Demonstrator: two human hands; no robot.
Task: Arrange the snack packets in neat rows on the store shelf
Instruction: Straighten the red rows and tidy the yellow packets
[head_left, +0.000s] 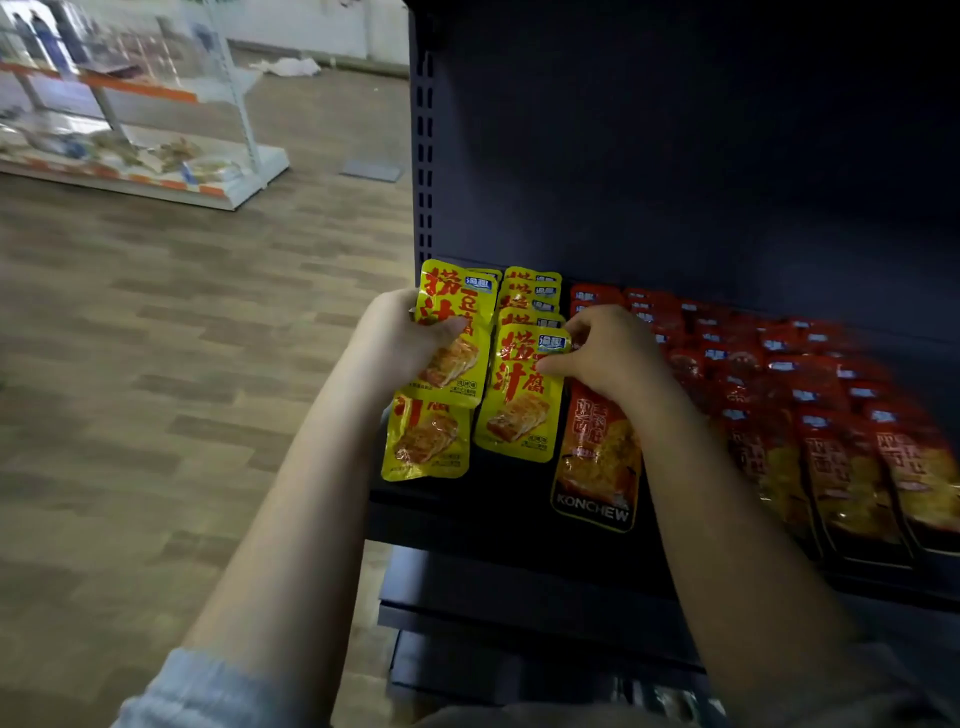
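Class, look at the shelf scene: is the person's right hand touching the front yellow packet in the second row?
Touching. The head view shows the right hand pinching the top right corner of the front yellow packet.

My picture is bright on the left, where daylight falls on the wooden floor (182, 364) and washes out the far white shelf (135, 130). The dark shelf (675, 156) in front of me is dim, and its top and back are almost black. The yellow packets (519, 395) look sharp. The red packets (831, 441) on the right are smeared and fuzzy. Lines bend near the edges. The bottom corners are blurry.
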